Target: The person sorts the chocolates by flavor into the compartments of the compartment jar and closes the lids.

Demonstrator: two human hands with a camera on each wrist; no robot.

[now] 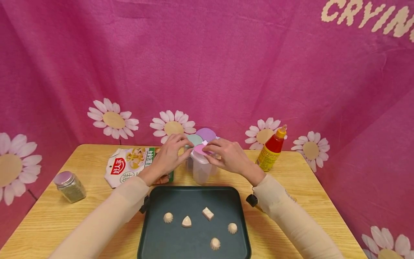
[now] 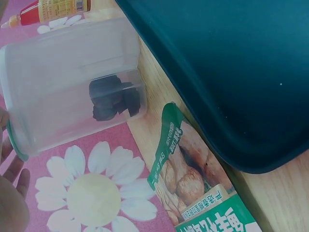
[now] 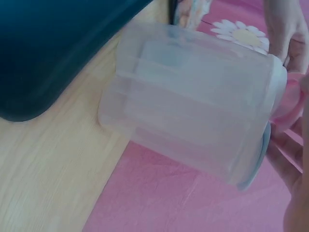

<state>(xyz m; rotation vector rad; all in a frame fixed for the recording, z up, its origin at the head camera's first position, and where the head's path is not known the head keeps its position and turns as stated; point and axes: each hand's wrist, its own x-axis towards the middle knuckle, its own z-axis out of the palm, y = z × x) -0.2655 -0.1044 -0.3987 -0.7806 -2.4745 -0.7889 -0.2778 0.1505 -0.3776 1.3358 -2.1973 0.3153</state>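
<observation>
The right grip (image 1: 229,157) pinches the pink lid (image 1: 199,149) at mid-frame, the left grip (image 1: 170,153) beside it, its hold unclear, and a hard tug could tip the tub (image 1: 201,172) toward the tray (image 1: 187,198) at bottom centre.

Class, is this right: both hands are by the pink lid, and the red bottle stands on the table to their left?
The side is wrong: the head view shows the red bottle on the table to the right of the left hand and right hand, both by the pink lid.
</observation>
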